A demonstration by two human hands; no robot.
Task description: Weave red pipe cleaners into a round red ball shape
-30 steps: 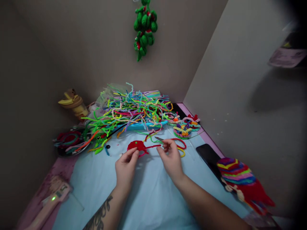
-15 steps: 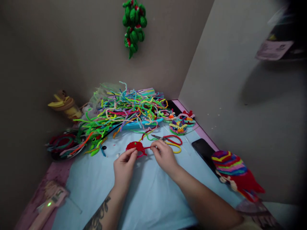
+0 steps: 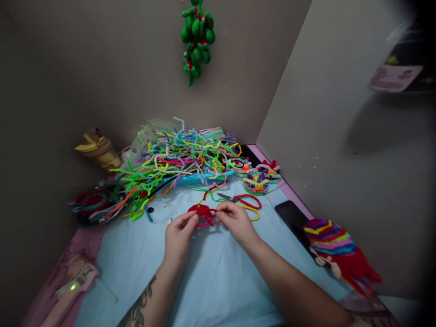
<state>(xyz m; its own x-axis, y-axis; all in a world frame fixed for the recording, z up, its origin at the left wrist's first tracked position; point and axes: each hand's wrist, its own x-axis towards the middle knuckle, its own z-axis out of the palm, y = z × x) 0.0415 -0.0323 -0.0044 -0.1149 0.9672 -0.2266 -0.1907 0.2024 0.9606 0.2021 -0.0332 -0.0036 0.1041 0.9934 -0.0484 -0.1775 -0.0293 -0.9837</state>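
Note:
Between my hands is a red fuzzy pipe-cleaner piece [image 3: 203, 210] with a small green spot on top and thin red strands at its right side. My left hand [image 3: 182, 229] pinches its left edge between thumb and fingers. A red strand at the right is caught in the fingertips of my right hand [image 3: 235, 220], which are closed. Just behind the right hand lie scissors [image 3: 250, 203] with one red and one yellow handle loop, blades pointing left. Loose red and green pipe cleaners [image 3: 214, 193] rest beyond the piece.
A big heap of coloured pipe cleaners [image 3: 187, 154] fills a blue tray [image 3: 200, 178] at the back. Small woven figures [image 3: 255, 184], a phone [image 3: 289, 218] and a striped red figure [image 3: 337, 245] lie right. At left are a dark bowl [image 3: 98, 220] and a pink glue gun [image 3: 75, 286].
My right hand has come slightly closer to my left, so the red strand between them spans a shorter gap. The red piece has tilted, and the whole view has shifted slightly.

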